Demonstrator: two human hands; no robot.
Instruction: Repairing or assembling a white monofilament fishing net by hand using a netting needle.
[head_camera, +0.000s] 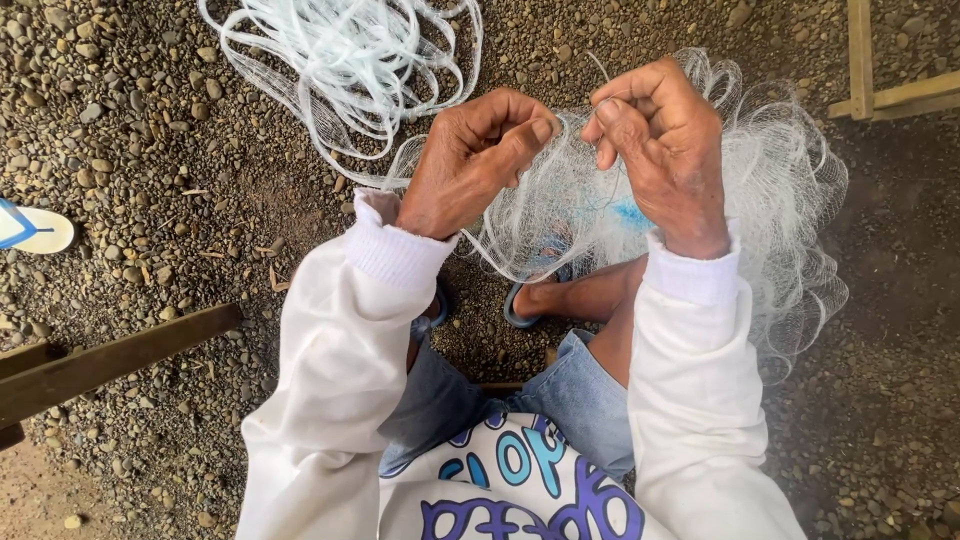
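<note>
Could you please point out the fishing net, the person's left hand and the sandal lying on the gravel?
fishing net (790, 190): head view, on the bunched mesh right of the hands.
left hand (470, 165): head view, on its back.
sandal (35, 230): head view, on its pale sole.

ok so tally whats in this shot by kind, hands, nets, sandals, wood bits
hands: 2, left hand and right hand, both pinching the net
net: 1
line bundle: 1
sandals: 3, worn sandal, second worn sandal, loose sandal
wood pieces: 2, plank, frame
total: 9
</note>
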